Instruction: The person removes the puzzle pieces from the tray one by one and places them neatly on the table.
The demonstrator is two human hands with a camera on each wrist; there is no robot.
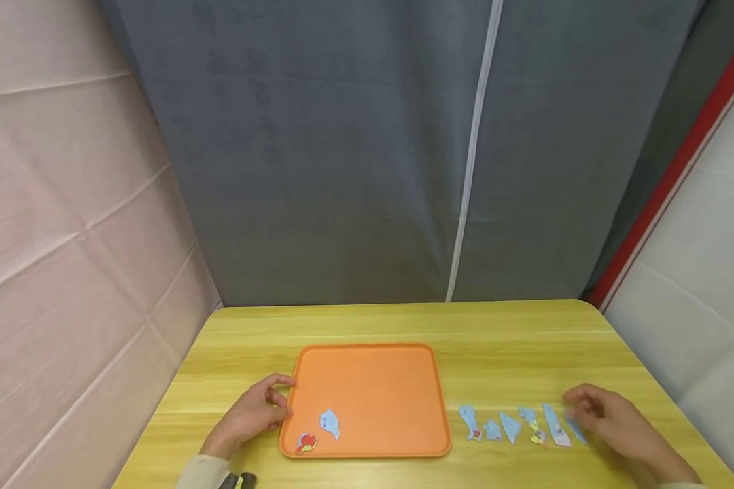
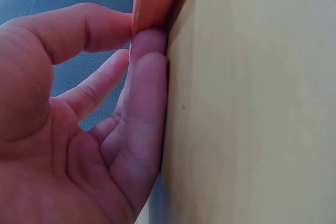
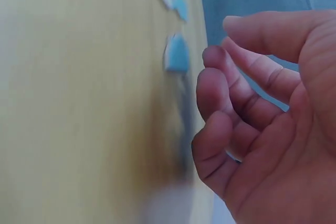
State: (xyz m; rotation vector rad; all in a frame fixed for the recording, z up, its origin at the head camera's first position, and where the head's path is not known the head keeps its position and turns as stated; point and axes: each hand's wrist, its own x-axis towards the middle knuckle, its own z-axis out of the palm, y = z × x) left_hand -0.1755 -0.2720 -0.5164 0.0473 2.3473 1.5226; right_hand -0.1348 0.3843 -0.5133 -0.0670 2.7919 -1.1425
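Tray point(image 1: 367, 401) has its left edge pinched between thumb and fingers of the left hand point(image 1: 251, 411); the left wrist view shows this grip closely, which the head view shows only from above. The right wrist view shows a gap between the right hand point(image 1: 620, 421) and the row of pieces point(image 1: 510, 429), six of them, to the right of the tray. Its fingers are loosely bent, holding nothing, just beside the row. Inside the tray, toward its near left corner, lie one blue piece point(image 1: 329, 423) and one red piece point(image 1: 306, 443). Under the tray is a wooden table point(image 1: 397, 326); behind it hangs a grey curtain point(image 1: 318, 170).
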